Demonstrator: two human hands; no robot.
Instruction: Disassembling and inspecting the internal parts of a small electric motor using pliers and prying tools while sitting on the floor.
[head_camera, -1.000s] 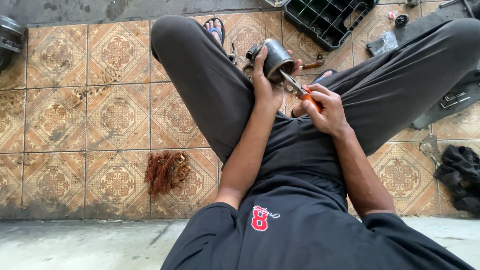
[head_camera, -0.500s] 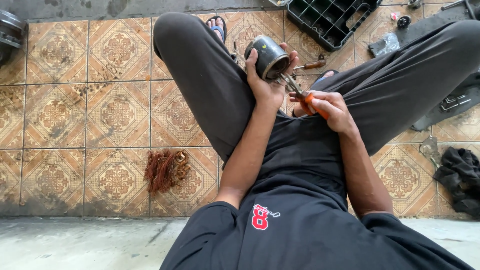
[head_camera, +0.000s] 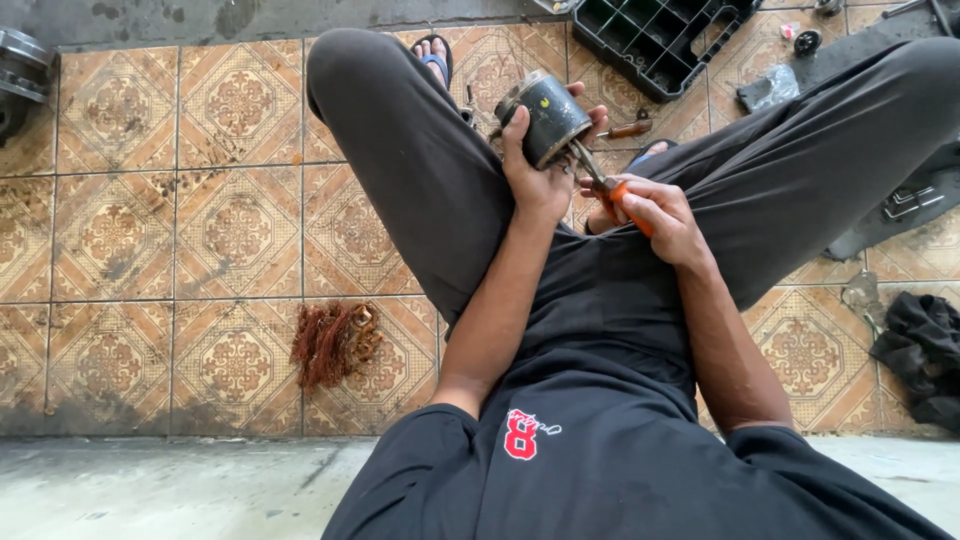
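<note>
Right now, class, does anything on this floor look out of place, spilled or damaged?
Yes. A tangled clump of copper wire lies loose on the tiled floor, apart from the dark cylindrical part gripped by the left hand. The right hand holds orange-handled pliers against that part.

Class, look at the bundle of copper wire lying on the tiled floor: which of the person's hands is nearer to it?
Left. The left hand grips the dark motor cylinder, up and right of the copper wire bundle. The right hand, holding orange-handled pliers, lies farther right.

Wire bundle (head_camera: 333, 343) lies on tiles (head_camera: 120, 240) left of legs; crate (head_camera: 655, 40) beyond
</note>
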